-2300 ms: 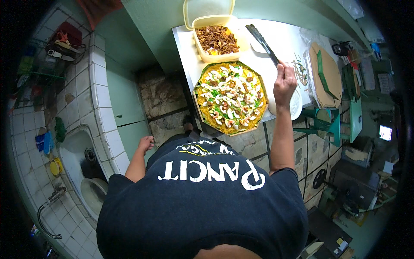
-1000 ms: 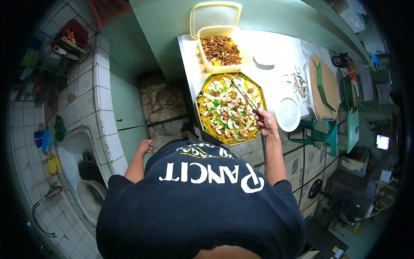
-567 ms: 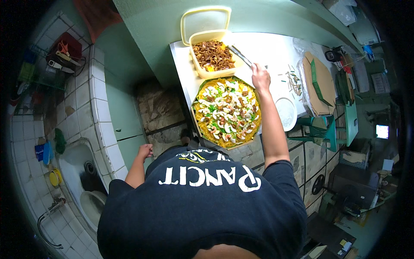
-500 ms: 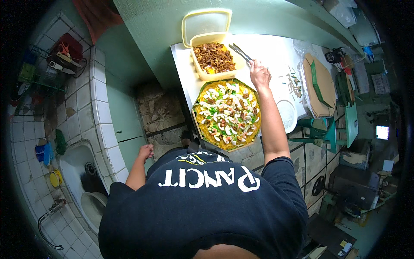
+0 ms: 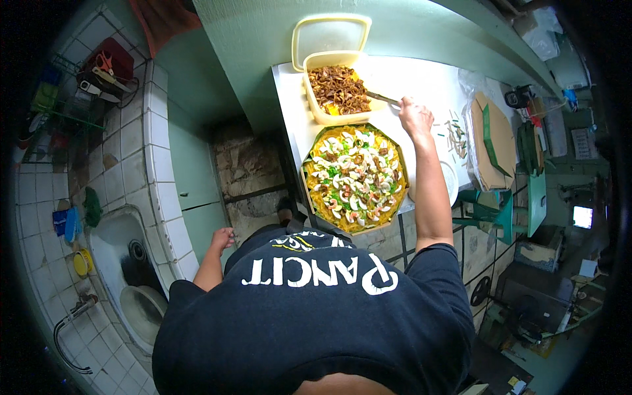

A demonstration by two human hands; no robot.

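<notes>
While the person is standing at a white table (image 5: 421,85), the right hand (image 5: 415,116) is reaching forward with its fingers closed around the handle of a metal utensil (image 5: 384,99), whose far end is lying at the right rim of a tub (image 5: 317,113). That tub is pale yellow, roughly square, and filled with brown fried pieces; it is sitting at the back left of the table, with its matching lid (image 5: 330,33) lying flat just behind it, touching or nearly so. Just in front of the tub one large tray (image 5: 354,178) of yellow noodles is resting, eight-sided, topped with white slices and green bits, its near edge hanging close to the table's front edge. The left hand (image 5: 222,238) is hanging low by the person's side, well apart from the table, fingers loosely curled and holding nothing that can be made out.

Counted: one tub, one lid, one tray, one utensil, two hands. One cardboard lid (image 5: 492,141) with green strips is lying at the right end of the table, and a small scatter of cut pieces (image 5: 454,131) is lying between it and the right hand. A tiled counter (image 5: 158,164) with a sink (image 5: 125,253) is running along the person's left, leaving a narrow strip of floor (image 5: 247,171) between it and the table. Bare tabletop is showing to the right of the tub, beyond the hand
</notes>
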